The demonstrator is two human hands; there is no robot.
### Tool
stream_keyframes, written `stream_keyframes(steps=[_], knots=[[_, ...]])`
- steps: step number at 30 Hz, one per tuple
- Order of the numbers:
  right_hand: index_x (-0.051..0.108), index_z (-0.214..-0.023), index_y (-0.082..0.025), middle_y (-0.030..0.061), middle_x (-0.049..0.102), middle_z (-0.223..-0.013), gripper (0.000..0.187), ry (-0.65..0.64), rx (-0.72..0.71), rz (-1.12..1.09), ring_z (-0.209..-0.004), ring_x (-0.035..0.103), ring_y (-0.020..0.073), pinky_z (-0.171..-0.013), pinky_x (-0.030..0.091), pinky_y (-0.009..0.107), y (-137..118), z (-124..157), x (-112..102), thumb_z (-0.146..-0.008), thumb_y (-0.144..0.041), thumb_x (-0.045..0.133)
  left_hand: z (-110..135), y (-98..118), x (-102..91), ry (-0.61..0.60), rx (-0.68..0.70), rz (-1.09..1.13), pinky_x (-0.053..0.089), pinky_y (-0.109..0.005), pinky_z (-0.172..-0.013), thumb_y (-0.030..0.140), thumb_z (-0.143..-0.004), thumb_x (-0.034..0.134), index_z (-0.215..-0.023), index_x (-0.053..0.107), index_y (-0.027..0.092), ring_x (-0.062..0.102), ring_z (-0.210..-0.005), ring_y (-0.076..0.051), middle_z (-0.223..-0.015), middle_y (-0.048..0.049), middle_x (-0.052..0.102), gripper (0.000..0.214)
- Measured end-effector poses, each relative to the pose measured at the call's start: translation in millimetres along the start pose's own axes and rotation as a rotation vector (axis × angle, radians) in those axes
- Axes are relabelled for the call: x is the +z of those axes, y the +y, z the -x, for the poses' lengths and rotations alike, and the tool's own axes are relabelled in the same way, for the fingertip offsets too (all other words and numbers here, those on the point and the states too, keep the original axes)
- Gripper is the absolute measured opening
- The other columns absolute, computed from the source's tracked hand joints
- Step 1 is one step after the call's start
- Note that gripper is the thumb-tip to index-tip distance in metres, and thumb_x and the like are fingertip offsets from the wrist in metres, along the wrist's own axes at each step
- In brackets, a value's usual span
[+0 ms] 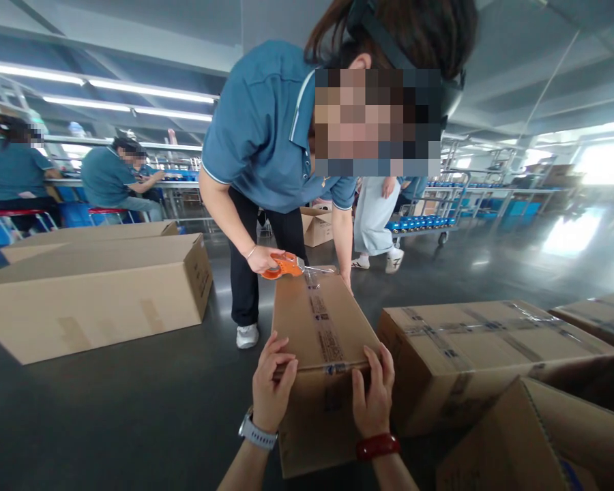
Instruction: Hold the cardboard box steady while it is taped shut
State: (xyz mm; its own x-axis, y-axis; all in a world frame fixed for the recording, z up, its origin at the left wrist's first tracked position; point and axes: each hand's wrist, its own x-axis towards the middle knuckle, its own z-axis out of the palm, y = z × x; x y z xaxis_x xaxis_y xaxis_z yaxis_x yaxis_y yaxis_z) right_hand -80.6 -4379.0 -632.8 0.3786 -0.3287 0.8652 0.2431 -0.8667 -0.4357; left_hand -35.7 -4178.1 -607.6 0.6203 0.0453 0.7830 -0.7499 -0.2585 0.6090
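Left hand [272, 387], grey watch [258, 431] at wrist, rests spread open on near left corner of cardboard box [297, 320], lower centre of frame. Right hand [377, 399], red bracelet [377, 447] at wrist, also lies open, fingers touching near right corner. Printed tape [323, 327] runs along box's top. Co-worker in blue shirt [266, 123] bends over far end, holding orange tool [285, 266] by tape. Large carton [92, 293] stands at left; taped carton [501, 334] at right.

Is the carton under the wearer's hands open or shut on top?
Shut: the carton has a flat top, with printed tape along its middle.
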Motion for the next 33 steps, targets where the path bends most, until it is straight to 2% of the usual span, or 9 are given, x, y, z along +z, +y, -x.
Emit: stream_keyframes(steps=[3,8,12,18,24,33], knots=[[0.049,-0.128,-0.017,0.0178,0.035,-0.140,0.040,-0.003,0.002,-0.001,-0.129,0.037,0.0325,-0.100,0.039,0.060,0,-1,1,-0.093,-0.037,0.044,0,2,-0.4,0.006,0.004,0.002,0.054,-0.025,-0.068,0.024,-0.088,0.056,-0.083,0.061,0.020,0.045,-0.127,-0.023,-0.118,-0.0089,0.060,0.008],[0.048,-0.128,-0.018,0.0173,0.035,-0.140,0.040,0.000,0.003,-0.001,-0.128,0.038,0.0321,-0.098,0.041,0.060,0,-1,1,-0.093,-0.036,0.044,-1,-1,-1.2,0.006,0.049,-0.030,0.052,-0.038,-0.087,0.023,-0.089,0.055,-0.084,0.059,0.020,0.044,-0.128,-0.024,-0.116,-0.0084,0.061,0.007],[0.049,-0.127,-0.018,0.0169,0.036,-0.140,0.039,0.004,0.002,-0.003,-0.129,0.038,0.0319,-0.099,0.041,0.060,-1,-1,0,-0.093,-0.037,0.044,0,-2,-2.5,0.001,0.052,-0.041,0.049,-0.043,-0.093,0.023,-0.089,0.055,-0.084,0.059,0.021,0.044,-0.128,-0.024,-0.114,-0.0074,0.062,0.006],[0.049,-0.126,-0.017,0.0173,0.036,-0.140,0.040,-0.008,0.019,-0.009,-0.129,0.038,0.0322,-0.099,0.040,0.060,-3,0,-3,-0.093,-0.039,0.044,0,3,-4.0,-0.012,-0.002,0.011,0.055,-0.029,-0.076,0.024,-0.089,0.055,-0.083,0.060,0.020,0.044,-0.128,-0.023,-0.114,-0.0082,0.061,0.009],[0.050,-0.126,-0.016,0.0179,0.035,-0.140,0.041,-0.011,0.014,-0.018,-0.130,0.037,0.0319,-0.102,0.038,0.059,-5,1,-3,-0.093,-0.039,0.044,1,5,-5.0,-0.026,-0.070,0.056,0.054,-0.023,-0.064,0.028,-0.088,0.056,-0.082,0.061,0.019,0.042,-0.129,-0.025,-0.116,-0.0109,0.059,0.012],[0.049,-0.127,-0.017,0.0170,0.034,-0.141,0.042,-0.031,0.043,-0.034,-0.130,0.037,0.0315,-0.102,0.038,0.058,-4,0,-4,-0.093,-0.040,0.044,-1,10,-4.5,-0.024,-0.087,0.064,0.054,-0.028,-0.071,0.029,-0.088,0.055,-0.079,0.063,0.017,0.042,-0.130,-0.027,-0.112,-0.0128,0.060,0.017]])
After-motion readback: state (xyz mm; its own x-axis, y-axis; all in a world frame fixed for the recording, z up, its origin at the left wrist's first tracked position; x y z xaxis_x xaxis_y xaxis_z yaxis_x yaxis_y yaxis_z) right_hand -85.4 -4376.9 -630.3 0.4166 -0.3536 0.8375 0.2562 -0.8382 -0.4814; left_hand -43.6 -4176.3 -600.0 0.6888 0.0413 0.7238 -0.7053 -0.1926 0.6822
